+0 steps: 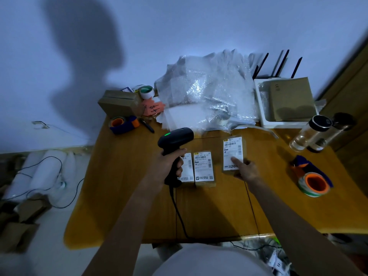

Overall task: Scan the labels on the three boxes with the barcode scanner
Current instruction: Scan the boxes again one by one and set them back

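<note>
Three small cardboard boxes with white shipping labels lie on the wooden table (123, 196). My left hand (167, 166) grips the handle of a black barcode scanner (176, 138), whose green light is lit; its head points away over the table. The hand and scanner cover part of the left box (188, 172). The middle box (204, 169) lies right beside it, label up. My right hand (246, 169) holds the right box (233, 152) at its near edge, index finger lying on the label. The scanner's cable runs down toward the table's front edge.
Bubble wrap (207, 90) is piled at the back centre. A white tray with a brown box (286, 100) stands back right, two bottles (316, 132) beside it. Tape rolls lie at right (315, 184) and back left (121, 123), near another cardboard box (119, 103) and a pen.
</note>
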A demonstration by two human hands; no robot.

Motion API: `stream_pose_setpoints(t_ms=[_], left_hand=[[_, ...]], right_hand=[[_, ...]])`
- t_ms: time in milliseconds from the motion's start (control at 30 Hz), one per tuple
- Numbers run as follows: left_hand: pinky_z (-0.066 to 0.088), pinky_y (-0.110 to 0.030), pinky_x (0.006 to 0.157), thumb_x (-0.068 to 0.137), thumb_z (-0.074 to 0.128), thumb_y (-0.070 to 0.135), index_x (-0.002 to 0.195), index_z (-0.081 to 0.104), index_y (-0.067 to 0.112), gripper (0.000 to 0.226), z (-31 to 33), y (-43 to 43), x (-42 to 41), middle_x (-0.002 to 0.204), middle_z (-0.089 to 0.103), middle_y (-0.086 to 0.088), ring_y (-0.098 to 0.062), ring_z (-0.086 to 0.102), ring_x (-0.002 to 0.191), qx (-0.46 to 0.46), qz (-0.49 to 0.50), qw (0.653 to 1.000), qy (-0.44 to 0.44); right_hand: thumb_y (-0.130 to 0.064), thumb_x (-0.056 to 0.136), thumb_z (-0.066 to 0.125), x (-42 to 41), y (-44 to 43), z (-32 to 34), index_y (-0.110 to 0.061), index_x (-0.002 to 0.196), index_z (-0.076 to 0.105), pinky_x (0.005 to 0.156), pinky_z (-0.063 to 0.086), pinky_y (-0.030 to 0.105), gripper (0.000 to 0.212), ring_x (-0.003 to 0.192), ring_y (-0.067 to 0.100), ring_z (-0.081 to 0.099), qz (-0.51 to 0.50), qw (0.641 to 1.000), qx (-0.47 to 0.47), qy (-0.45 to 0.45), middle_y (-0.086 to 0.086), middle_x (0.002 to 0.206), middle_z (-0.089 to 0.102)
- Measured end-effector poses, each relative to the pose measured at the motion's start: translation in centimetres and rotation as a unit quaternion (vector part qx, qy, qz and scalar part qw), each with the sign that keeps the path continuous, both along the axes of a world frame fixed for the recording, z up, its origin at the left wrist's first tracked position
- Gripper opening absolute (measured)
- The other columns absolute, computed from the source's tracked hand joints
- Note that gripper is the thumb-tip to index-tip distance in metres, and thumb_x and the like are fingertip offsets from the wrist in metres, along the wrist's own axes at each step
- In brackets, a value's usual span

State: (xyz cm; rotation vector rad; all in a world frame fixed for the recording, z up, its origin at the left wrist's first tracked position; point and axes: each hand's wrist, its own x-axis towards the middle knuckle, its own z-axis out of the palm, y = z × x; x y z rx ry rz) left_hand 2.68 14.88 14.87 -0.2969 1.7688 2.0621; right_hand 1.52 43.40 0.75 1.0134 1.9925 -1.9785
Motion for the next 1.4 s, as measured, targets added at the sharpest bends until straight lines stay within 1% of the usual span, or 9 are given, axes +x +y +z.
stream_pose_setpoints(t_ms=[200,333,367,467,500,600,867,1000,1400], left_hand=[[0.045,-0.037,0.058,0.087,0.077,0.029,0.074,0.059,0.009,0.030,-0.9,-0.4,0.1,0.057,0.049,-0.008,-0.025,0.046,0.050,-0.010,-0.014,1.000,-0.002],[0.043,-0.035,0.057,0.087,0.077,0.028,0.081,0.060,0.007,0.029,-1.3,-0.3,0.2,0.059,0.050,-0.007,-0.023,0.046,0.049,-0.016,-0.006,1.000,0.001],[0.043,-0.035,0.056,0.088,0.077,0.028,0.082,0.059,0.006,0.028,-1.5,-0.3,0.3,0.059,0.050,-0.007,-0.023,0.046,0.048,-0.018,-0.005,1.000,0.000],[0.044,-0.035,0.057,0.087,0.078,0.029,0.082,0.059,0.006,0.030,-1.8,-0.2,0.4,0.059,0.049,-0.007,-0.023,0.046,0.048,-0.019,-0.007,1.000,-0.005],[0.044,-0.035,0.056,0.085,0.079,0.030,0.084,0.060,0.006,0.031,-2.0,-0.2,0.4,0.059,0.050,-0.007,-0.022,0.047,0.048,-0.019,-0.007,1.000,-0.008],[0.045,-0.035,0.055,0.084,0.080,0.031,0.093,0.062,0.004,0.034,-2.2,-0.1,0.5,0.059,0.051,-0.007,-0.021,0.048,0.047,-0.019,-0.001,1.000,-0.013],[0.045,-0.034,0.055,0.086,0.078,0.029,0.092,0.062,0.007,0.028,-1.9,0.3,0.8,0.059,0.051,-0.005,-0.020,0.048,0.047,-0.023,0.000,0.999,-0.023],[0.044,-0.033,0.054,0.086,0.078,0.027,0.093,0.061,0.006,0.029,-1.8,0.3,0.8,0.059,0.051,-0.006,-0.021,0.047,0.046,-0.019,0.005,1.000,-0.025],[0.044,-0.033,0.055,0.089,0.076,0.026,0.093,0.061,0.004,0.027,-1.7,0.2,1.2,0.059,0.051,-0.006,-0.020,0.047,0.048,-0.013,0.006,1.000,-0.027]], right_hand=[[-0.036,0.092,0.072,0.9,0.4,-2.4,-0.006,0.139,0.049,0.070,0.061,0.039,0.061,0.103,0.033,0.071,0.000,0.997,-0.034,-0.065,0.018,0.121,0.069],[-0.031,0.096,0.066,1.5,0.1,-2.8,-0.011,0.150,0.034,0.091,0.058,0.050,0.066,0.111,0.035,0.065,-0.005,0.998,-0.021,-0.064,0.019,0.132,0.063],[-0.029,0.097,0.065,1.8,0.0,-2.8,-0.012,0.151,0.032,0.091,0.057,0.050,0.066,0.110,0.034,0.064,-0.001,0.998,-0.017,-0.064,0.019,0.134,0.062],[-0.029,0.099,0.063,2.2,0.2,-3.4,-0.011,0.152,0.032,0.076,0.053,0.041,0.064,0.105,0.028,0.061,0.008,0.998,0.009,-0.059,0.017,0.135,0.061],[-0.030,0.099,0.063,2.3,0.3,-3.7,-0.010,0.151,0.034,0.076,0.051,0.040,0.063,0.105,0.027,0.060,0.011,0.998,0.021,-0.057,0.017,0.136,0.061],[-0.029,0.099,0.063,2.4,0.6,-4.2,-0.008,0.149,0.040,0.081,0.051,0.041,0.059,0.111,0.031,0.063,0.021,0.997,0.049,-0.053,0.018,0.136,0.062],[-0.025,0.099,0.062,1.7,0.0,-4.6,-0.007,0.146,0.047,0.085,0.057,0.040,0.052,0.114,0.033,0.066,0.073,0.992,0.091,-0.048,0.016,0.133,0.064],[-0.024,0.099,0.063,1.5,-0.6,-5.1,-0.010,0.147,0.045,0.091,0.059,0.046,0.054,0.113,0.032,0.068,0.079,0.993,0.078,-0.043,0.017,0.132,0.065],[-0.024,0.096,0.061,1.2,-0.7,-5.6,-0.018,0.148,0.048,0.093,0.059,0.047,0.054,0.112,0.028,0.068,0.112,0.990,0.075,-0.047,0.011,0.129,0.067]])
